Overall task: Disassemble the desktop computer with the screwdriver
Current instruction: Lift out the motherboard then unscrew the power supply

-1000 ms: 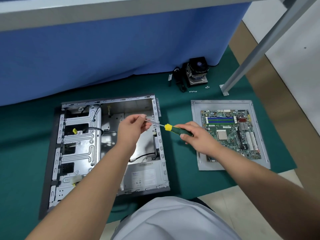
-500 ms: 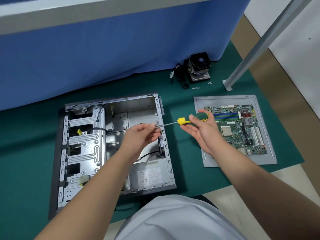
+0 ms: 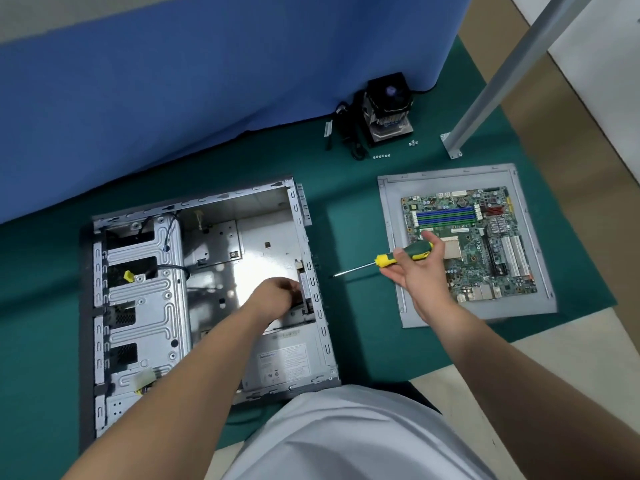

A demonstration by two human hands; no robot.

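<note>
nearest the camera, the computer case (image 3: 211, 292) lies open on the green mat (image 3: 353, 327), with the power supply (image 3: 287, 358) seated in its near right corner. the left hand (image 3: 277, 294) is reached down inside the case, against the right wall just beyond the power supply; its fingers are curled under and hidden, so whether anything is gripped cannot be told. the screwdriver (image 3: 391, 258) is held out over the mat, between the case and the motherboard (image 3: 474, 244), by the right hand (image 3: 415, 268). it is only loosely cradled: the palm is turned up, the fingers are spread nearly straight, and the handle is lightly pinched under the thumb.

a slip is judged the main risk. with so slack a hold the screwdriver could roll off the palm, and the tip could be dropped onto the motherboard just beside it. fingers could also be nicked on the sheet-metal edges if the left hand is pulled out carelessly, and a small screw, if one is held, could be lost inside the case.

farther off, loose screws (image 3: 381, 156) lie beside the cooler fan (image 3: 388, 105).

compared with half a second ago, the shaft is no longer pinched by the left hand, which has been lowered into the case, and the screwdriver has been swung away to the right.
</note>
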